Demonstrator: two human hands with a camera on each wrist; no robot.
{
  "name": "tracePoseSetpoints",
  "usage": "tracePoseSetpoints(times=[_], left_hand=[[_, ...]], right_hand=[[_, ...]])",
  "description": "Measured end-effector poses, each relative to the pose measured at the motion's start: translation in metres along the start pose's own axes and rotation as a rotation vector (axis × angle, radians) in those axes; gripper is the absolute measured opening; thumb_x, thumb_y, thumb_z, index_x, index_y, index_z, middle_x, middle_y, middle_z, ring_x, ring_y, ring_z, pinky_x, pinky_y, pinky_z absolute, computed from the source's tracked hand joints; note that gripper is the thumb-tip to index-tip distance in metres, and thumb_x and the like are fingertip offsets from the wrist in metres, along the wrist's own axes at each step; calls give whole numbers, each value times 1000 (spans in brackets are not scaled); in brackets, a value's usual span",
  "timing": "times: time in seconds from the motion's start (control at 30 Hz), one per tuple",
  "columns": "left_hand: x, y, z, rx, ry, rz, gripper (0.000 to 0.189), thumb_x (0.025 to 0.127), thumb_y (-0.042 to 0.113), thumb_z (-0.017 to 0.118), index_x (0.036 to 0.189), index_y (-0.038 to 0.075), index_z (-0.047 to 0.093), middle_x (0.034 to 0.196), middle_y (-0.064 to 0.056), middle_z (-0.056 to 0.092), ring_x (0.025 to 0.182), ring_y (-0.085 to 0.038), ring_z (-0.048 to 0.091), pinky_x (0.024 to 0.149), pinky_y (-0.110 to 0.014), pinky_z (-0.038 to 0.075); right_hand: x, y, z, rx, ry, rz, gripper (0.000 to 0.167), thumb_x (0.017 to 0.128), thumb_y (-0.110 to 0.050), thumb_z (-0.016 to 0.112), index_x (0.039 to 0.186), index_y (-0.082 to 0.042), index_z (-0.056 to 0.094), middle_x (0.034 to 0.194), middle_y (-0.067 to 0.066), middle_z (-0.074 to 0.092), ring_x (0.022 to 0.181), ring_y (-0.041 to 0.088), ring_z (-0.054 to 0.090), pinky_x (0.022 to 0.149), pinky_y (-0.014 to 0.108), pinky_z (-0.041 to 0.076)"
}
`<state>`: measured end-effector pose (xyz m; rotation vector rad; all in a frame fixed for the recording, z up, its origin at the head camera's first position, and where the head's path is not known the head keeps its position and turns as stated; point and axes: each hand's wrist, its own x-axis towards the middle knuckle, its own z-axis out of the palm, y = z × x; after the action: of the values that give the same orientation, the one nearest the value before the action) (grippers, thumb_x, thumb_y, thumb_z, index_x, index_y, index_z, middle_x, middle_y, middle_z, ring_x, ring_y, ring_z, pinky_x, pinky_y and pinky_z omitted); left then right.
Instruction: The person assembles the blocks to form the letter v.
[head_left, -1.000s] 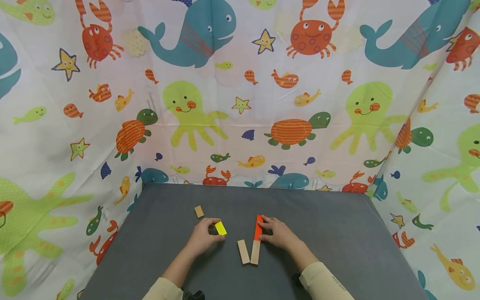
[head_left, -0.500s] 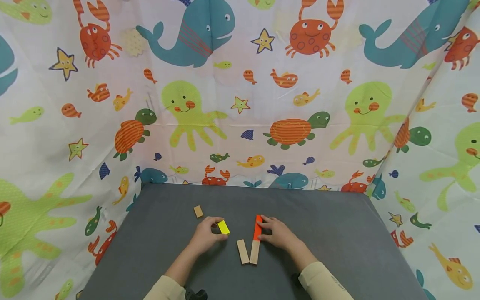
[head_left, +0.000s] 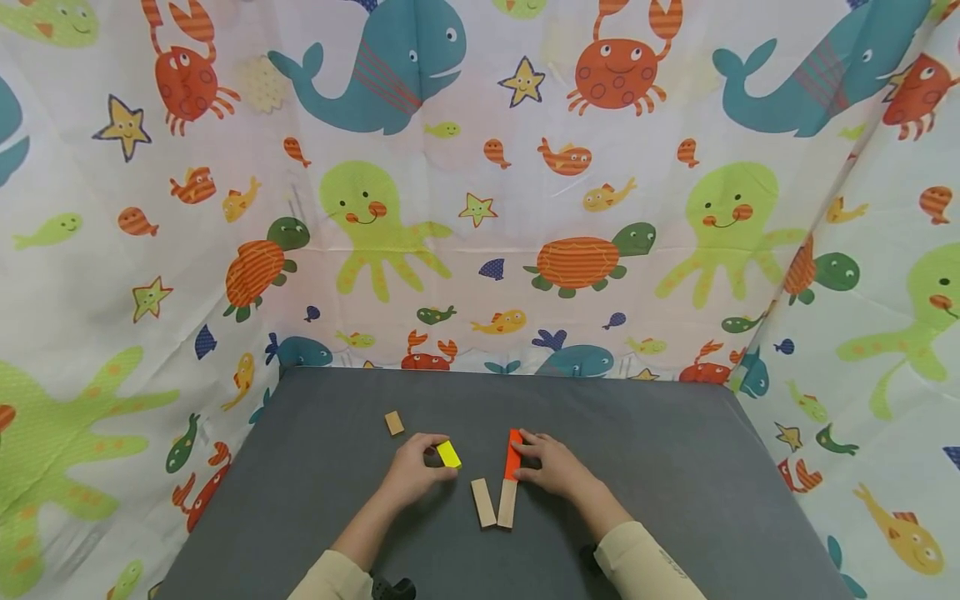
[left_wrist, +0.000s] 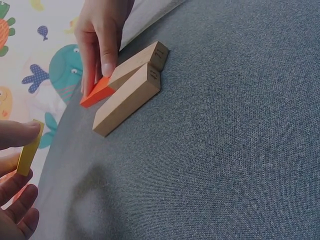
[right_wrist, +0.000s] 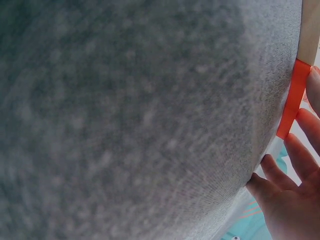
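My left hand (head_left: 412, 471) pinches a small yellow block (head_left: 448, 454) between thumb and fingers. In the left wrist view, this yellow block (left_wrist: 30, 149) is held off the cloth, with a shadow below. My right hand (head_left: 558, 465) holds an orange block (head_left: 513, 455) by its sides, thumb near one end and fingers near the other. The orange block lies end to end with a plain wooden block (head_left: 506, 503). A second plain wooden block (head_left: 483, 502) lies at a slant on their left, its near end close to the first one's.
A short wooden block (head_left: 393, 423) lies alone behind my left hand. Grey cloth (head_left: 637, 433) covers the table. A curtain (head_left: 480, 242) printed with sea animals hangs behind it and at both sides.
My left hand has shifted slightly right with the yellow block, closer to the orange one. The right hand and the blocks on the table stay in place.
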<state>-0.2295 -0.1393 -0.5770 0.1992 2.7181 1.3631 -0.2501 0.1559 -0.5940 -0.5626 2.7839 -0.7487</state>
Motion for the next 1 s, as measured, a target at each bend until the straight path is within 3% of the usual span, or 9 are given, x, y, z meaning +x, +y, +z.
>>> tracePoseSetpoints(times=[0.33, 0.67, 1.0], left_hand=[[2, 1, 4, 14, -6, 21, 59, 80, 23, 86, 132, 9, 65, 124, -7, 62, 109, -26, 58, 86, -41, 53], [4, 4, 8, 32, -36, 41, 58, 83, 24, 84, 135, 13, 63, 129, -6, 60, 116, -27, 59, 96, -47, 52], [7, 6, 13, 42, -43, 48, 59, 83, 24, 84, 137, 11, 62, 130, -8, 60, 115, -28, 58, 95, -49, 52]], right_hand=[[0, 0, 2, -7, 7, 5, 60, 93, -38, 72, 146, -16, 55, 162, 9, 37, 146, 43, 34, 113, 65, 31], [2, 1, 1, -17, 12, 7, 60, 92, -38, 73, 146, -20, 55, 161, 7, 38, 146, 41, 36, 112, 63, 34], [1, 2, -1, -19, 0, -2, 62, 92, -39, 72, 147, -19, 54, 162, 7, 37, 146, 42, 34, 114, 63, 32]])
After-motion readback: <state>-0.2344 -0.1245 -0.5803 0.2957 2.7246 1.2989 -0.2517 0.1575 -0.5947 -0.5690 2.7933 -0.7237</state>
